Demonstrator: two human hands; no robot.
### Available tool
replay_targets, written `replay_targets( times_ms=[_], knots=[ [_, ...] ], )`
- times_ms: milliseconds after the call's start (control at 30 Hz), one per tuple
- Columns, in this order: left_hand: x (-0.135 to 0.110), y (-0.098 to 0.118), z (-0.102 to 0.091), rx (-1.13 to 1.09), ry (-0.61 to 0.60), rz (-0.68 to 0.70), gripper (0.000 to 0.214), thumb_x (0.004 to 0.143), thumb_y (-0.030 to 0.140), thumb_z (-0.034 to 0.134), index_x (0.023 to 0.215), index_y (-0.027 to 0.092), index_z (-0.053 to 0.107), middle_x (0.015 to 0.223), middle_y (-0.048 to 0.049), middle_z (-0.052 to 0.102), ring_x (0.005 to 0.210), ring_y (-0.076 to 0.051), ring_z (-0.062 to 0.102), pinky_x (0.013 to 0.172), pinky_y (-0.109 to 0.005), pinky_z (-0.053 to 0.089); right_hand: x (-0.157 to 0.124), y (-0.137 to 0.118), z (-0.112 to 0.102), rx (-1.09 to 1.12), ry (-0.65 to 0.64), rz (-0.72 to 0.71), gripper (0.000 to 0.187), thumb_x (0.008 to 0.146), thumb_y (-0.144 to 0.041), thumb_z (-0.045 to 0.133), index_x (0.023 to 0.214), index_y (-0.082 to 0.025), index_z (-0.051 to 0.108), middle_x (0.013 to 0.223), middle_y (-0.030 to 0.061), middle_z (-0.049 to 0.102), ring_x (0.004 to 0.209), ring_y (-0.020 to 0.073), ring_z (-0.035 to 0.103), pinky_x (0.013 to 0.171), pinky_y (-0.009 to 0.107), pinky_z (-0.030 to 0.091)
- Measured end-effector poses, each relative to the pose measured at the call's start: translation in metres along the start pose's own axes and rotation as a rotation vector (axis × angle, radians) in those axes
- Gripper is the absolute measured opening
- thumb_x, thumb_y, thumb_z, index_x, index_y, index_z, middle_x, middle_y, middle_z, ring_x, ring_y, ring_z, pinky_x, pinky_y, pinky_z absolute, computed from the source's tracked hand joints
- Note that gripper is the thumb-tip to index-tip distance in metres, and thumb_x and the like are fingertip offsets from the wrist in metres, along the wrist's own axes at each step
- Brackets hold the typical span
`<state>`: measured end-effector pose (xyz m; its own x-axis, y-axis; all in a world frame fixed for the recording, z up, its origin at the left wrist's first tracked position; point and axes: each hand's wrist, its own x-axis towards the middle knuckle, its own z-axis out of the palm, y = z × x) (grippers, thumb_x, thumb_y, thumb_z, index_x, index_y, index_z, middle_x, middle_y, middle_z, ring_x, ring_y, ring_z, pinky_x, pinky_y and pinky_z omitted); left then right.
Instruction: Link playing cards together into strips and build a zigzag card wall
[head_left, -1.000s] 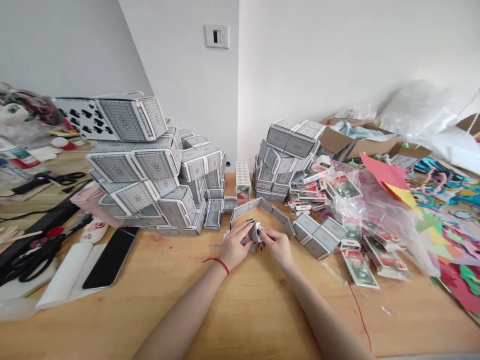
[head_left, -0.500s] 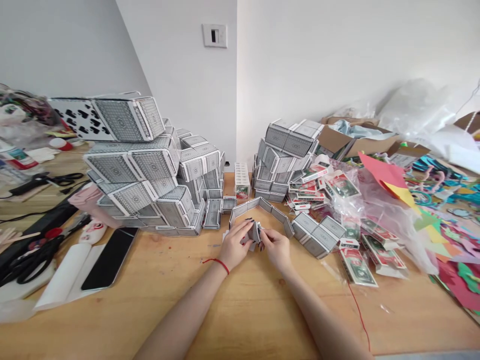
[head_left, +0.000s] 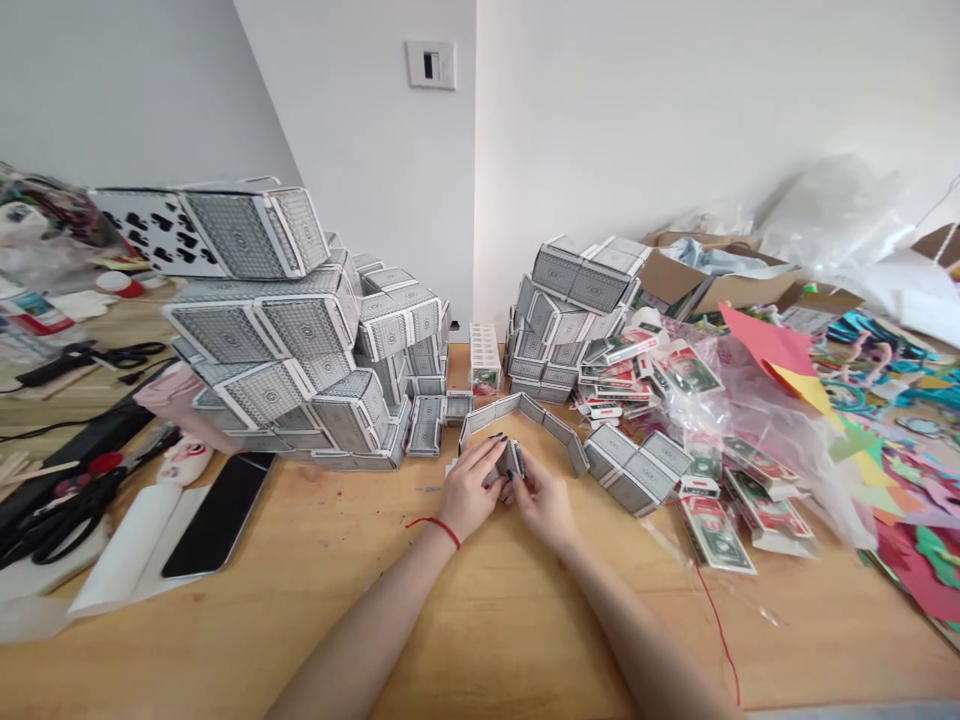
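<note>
1. from my end, folded card piece (head_left: 512, 458) looks light, thin, stiffish; i'd guess slick and easily creased, so best pinched gently by its edges.
2. it sits between left hand (head_left: 466, 487) and right hand (head_left: 547, 502), touching both sets of fingers.
3. i see left grasping its left side, right pinching its right edge.
4. upright card strip (head_left: 556, 428) curves just beyond both hands; card block (head_left: 636, 470) right of right hand.

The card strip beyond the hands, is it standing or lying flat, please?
Standing: the card strip rises as a bent wall from the tabletop.
</note>
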<state>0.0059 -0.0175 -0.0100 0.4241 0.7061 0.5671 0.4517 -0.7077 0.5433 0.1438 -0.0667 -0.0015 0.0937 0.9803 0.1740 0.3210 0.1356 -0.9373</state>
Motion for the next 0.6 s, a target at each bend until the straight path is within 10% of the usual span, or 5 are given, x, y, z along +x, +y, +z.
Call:
replay_targets(
  times_ms=[333, 600],
  knots=[
    [-0.001, 0.000, 0.001, 0.040, 0.008, 0.004, 0.053, 0.071, 0.010, 0.053, 0.122, 0.023, 0.045, 0.120, -0.0043, 0.053, 0.113, -0.019, 0.046, 0.099, -0.037, 0.039, -0.001, 0.012, 0.004, -0.018, -0.077, -0.057, 0.043, 0.084, -0.027, 0.036, 0.126, -0.018, 0.041, 0.056, 0.0003, 0.064, 0.049, 0.0156, 0.062, 0.053, 0.028, 0.053],
    [0.000, 0.005, -0.001, 0.046, -0.075, -0.049, 0.056, 0.071, 0.023, 0.061, 0.124, 0.025, 0.042, 0.116, -0.0056, 0.054, 0.110, -0.022, 0.047, 0.094, -0.040, 0.041, 0.004, -0.001, -0.009, 0.004, -0.032, 0.066, 0.024, 0.080, -0.036, 0.042, 0.078, -0.019, 0.058, 0.044, -0.0022, 0.056, 0.039, 0.0147, 0.055, 0.045, 0.025, 0.044]
  ],
)
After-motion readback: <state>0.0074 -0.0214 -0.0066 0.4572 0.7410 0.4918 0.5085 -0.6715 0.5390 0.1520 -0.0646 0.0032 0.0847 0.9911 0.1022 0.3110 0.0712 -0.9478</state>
